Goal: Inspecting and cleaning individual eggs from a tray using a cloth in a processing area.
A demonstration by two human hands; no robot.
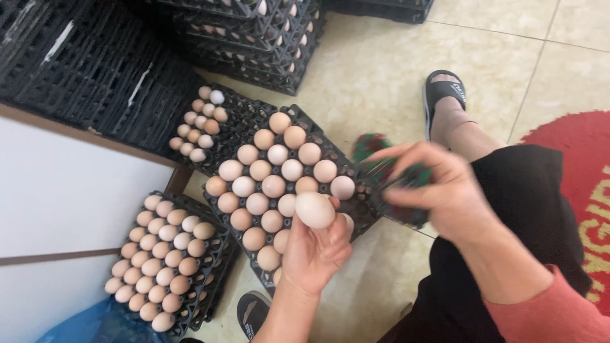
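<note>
Tiled floor crowded with black egg trays. The left hand [314,251] closes its fingers under one egg [314,209], long axis lying roughly level, held over the middle tray [365,213]. Just right of it, the right hand [438,184] grips a blurred green and red scrubber [381,166], nearly touching the egg

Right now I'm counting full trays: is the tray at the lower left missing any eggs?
No: the black egg tray at lower left shows an egg in every visible cup, while the left hand holds a single egg.
</note>
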